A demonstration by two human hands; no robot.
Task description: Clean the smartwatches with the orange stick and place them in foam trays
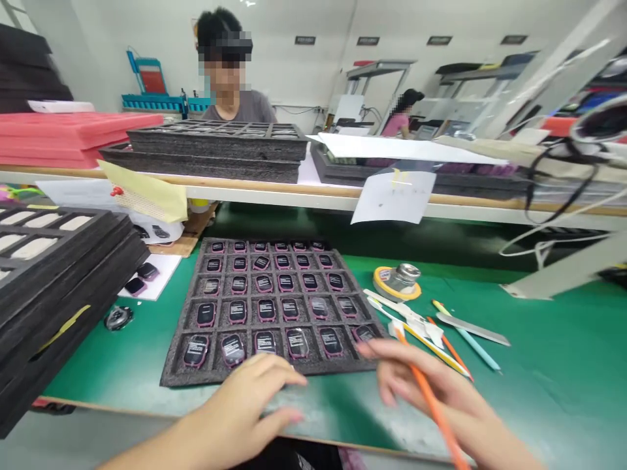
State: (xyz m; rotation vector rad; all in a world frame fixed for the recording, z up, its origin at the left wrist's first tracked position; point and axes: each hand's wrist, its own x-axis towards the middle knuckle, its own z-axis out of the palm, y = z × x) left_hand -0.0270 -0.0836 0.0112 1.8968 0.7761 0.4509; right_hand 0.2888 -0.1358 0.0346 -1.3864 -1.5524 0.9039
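Observation:
A black foam tray (267, 378) lies on the green bench, its compartments filled with several purple-rimmed smartwatches (238, 312). Some of the watches sit tilted, and a few carry clear film. My left hand (257, 398) hovers at the tray's front edge with nothing in it, fingers stretched and thumb apart. In my right hand (431, 385) an orange stick (431, 398) runs between the thumb and fingers, with a pale tip by the tray's right front corner. The right index finger points toward the watch (363, 333) in the front right compartment; I cannot tell whether it touches.
To the left rises a stack of black foam trays (88, 274). Two watches (142, 277) lie on white paper beside it. At right are a tape roll (385, 284) with a metal-topped jar, a toothbrush (434, 349) and a blade (473, 328). A co-worker (228, 85) sits behind the shelf.

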